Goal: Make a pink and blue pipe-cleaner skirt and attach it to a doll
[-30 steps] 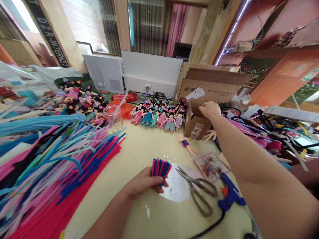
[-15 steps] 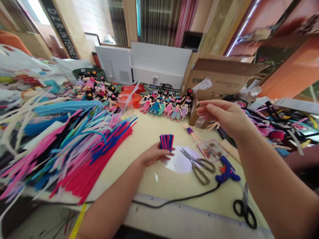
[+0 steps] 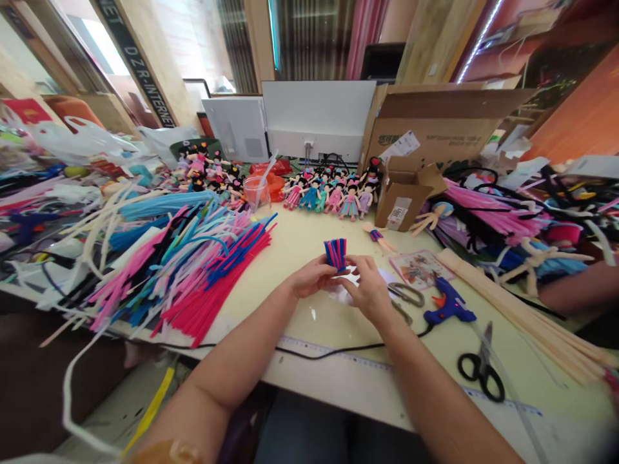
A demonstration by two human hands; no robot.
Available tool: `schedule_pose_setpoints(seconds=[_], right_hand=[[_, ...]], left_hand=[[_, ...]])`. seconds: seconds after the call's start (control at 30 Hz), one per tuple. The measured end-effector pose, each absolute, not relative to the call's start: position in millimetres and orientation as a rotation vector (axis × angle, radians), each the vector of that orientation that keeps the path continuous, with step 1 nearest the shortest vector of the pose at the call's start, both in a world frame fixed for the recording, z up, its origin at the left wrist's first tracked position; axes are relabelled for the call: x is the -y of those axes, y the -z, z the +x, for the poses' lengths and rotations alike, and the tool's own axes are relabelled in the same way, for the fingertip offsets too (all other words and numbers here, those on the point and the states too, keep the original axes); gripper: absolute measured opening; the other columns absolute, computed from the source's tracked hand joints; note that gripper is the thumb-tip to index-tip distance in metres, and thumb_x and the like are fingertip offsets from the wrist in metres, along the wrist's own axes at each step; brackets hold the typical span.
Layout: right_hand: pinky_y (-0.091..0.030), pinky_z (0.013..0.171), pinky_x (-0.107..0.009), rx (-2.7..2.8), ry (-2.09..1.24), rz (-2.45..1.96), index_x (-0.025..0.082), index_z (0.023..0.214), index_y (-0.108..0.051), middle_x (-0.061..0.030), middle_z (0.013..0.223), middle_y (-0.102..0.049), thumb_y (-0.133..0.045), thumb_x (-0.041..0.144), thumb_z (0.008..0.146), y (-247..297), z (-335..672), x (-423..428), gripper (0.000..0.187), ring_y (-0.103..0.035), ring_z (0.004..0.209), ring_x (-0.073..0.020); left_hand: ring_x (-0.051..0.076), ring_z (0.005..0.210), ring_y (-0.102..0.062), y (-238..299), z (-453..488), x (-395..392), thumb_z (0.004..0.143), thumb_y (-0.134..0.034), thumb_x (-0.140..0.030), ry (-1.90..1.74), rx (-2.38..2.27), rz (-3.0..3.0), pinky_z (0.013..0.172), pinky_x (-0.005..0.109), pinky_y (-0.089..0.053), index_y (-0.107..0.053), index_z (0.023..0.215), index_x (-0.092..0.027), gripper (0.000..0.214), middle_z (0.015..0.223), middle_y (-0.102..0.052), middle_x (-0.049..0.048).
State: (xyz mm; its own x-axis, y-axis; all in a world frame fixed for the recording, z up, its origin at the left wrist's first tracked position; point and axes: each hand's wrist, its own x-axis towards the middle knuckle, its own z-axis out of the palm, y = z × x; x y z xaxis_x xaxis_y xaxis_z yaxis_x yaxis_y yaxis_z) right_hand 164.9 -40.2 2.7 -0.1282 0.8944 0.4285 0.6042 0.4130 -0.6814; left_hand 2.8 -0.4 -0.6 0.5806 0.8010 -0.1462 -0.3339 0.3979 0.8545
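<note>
Short blue and pink pipe cleaners stand side by side in a small fanned bundle (image 3: 336,253) above the middle of the table. My left hand (image 3: 312,277) is closed on its lower left side, with thumb and fingers pinching it. From the right, my right hand (image 3: 370,287) has its fingertips curled against the bundle's lower edge; what lies between thumb and fingers is partly hidden. Brown-handled scissors (image 3: 409,294) lie under and beside the right hand, their blades covered by it. A blue glue gun (image 3: 449,304) rests further right, and beyond the hands is a small unfinished doll body (image 3: 377,237).
Long loose pipe cleaners (image 3: 203,277) cover the left side. Finished dolls (image 3: 333,193), a plastic cup (image 3: 256,192) and cardboard boxes (image 3: 406,200) stand at the back. Right are a picture card (image 3: 416,269), black scissors (image 3: 482,370) and beige strips (image 3: 527,316). A black cord (image 3: 329,353) crosses the front.
My right hand has come down and left from above the right side of the table to the bundle in my left hand. The view has shifted slightly.
</note>
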Motion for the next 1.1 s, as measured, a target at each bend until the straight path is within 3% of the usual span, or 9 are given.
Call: schedule_pose_setpoints(seconds=[0.1,0.27,0.47,0.7,0.93,1.1], right_hand=[[-0.048,0.087,-0.046,1.932,-0.293,-1.286,0.026,0.112,-0.052,-0.0121,0.113,-0.054,-0.062,0.027,0.077,4,164,39,0.036,-0.054,0.103,-0.0302],[-0.052,0.077,-0.038,1.833,-0.348,-1.277,0.022,0.101,-0.055,-0.0077,0.096,-0.055,-0.054,0.026,0.085,12,168,35,0.017,-0.059,0.085,-0.0219],[-0.053,0.069,-0.033,1.507,-0.623,-1.283,0.021,0.092,-0.056,-0.0052,0.089,-0.060,-0.056,0.029,0.081,17,174,31,0.014,-0.060,0.076,-0.0177],[-0.054,0.064,-0.028,0.706,-1.412,-1.115,0.020,0.079,-0.057,0.0014,0.066,-0.064,-0.074,0.031,0.061,16,186,22,0.027,-0.063,0.061,-0.0128],[-0.053,0.062,-0.025,0.718,-1.417,-1.067,0.019,0.080,-0.058,0.0009,0.068,-0.067,-0.078,0.033,0.060,9,185,25,0.032,-0.064,0.064,-0.0126],[-0.053,0.065,-0.031,0.828,-1.359,-1.135,0.020,0.083,-0.053,-0.0007,0.072,-0.065,-0.073,0.036,0.064,13,183,25,0.032,-0.064,0.067,-0.0157]], left_hand=[[0.023,0.103,-0.062,5,8,2,0.073,-0.069,-0.022,-0.728,-0.551,0.897,0.072,0.027,-0.048,-0.056,0.117,-0.018,0.046,0.118,-0.062,0.0127],[0.020,0.096,-0.063,10,13,3,0.079,-0.066,-0.041,-0.737,-0.548,0.902,0.080,0.031,-0.048,-0.059,0.115,-0.020,0.042,0.115,-0.064,0.0118],[0.023,0.098,-0.064,12,13,-3,0.071,-0.072,-0.025,-0.766,-0.726,0.913,0.081,0.034,-0.050,-0.064,0.106,-0.018,0.037,0.110,-0.067,0.0105],[0.022,0.092,-0.067,5,12,-4,0.075,-0.064,-0.015,-0.826,-0.770,0.821,0.078,0.032,-0.053,-0.066,0.099,-0.014,0.025,0.103,-0.070,0.0110],[0.024,0.095,-0.067,7,8,-5,0.074,-0.068,-0.022,-0.815,-0.732,0.855,0.078,0.035,-0.054,-0.066,0.103,-0.015,0.029,0.108,-0.069,0.0124],[0.022,0.088,-0.068,12,9,-6,0.071,-0.072,-0.031,-0.786,-0.820,0.907,0.074,0.032,-0.054,-0.067,0.101,-0.014,0.035,0.101,-0.071,0.0133]])
